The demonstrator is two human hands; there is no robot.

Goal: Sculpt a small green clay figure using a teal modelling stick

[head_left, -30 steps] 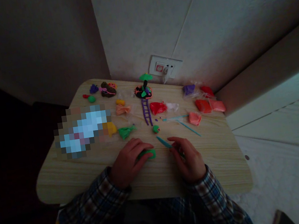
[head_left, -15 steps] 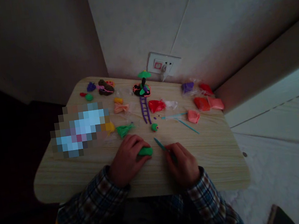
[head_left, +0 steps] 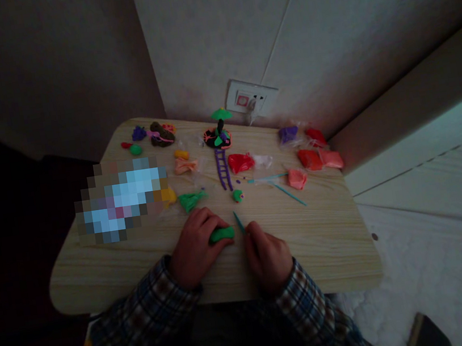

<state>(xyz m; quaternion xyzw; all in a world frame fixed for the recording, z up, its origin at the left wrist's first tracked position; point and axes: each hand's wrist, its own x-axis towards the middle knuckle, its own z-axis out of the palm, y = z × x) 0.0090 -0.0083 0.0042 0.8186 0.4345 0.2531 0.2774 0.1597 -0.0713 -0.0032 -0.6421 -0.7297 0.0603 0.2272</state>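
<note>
Between the thumb and fingers of my left hand [head_left: 198, 246] is a green piece of modelling clay [head_left: 222, 234], close to the tabletop. My right hand [head_left: 268, 256] grips a teal clay knife [head_left: 238, 222], its blade tip pointing up and away from me, just right of the green clay and apart from it. Beyond the knife tip sits a small green clay ball [head_left: 238, 196] with a light and reddish spot. A green clay packet [head_left: 192, 201] lies just beyond my left hand.
A purple clay ladder [head_left: 223, 169] leads to a black clay model [head_left: 217, 137] with a green top. Bagged red clay [head_left: 241, 162], teal sticks [head_left: 289, 194] and orange clay [head_left: 310, 159] lie to the right. A blurred-out patch [head_left: 123, 199] covers the left side. A wall socket [head_left: 251, 98] is behind the table.
My right hand has moved left with the clay knife, bringing it closer to the green clay; the blade now points more steeply away. My left hand keeps its hold almost unmoved.
</note>
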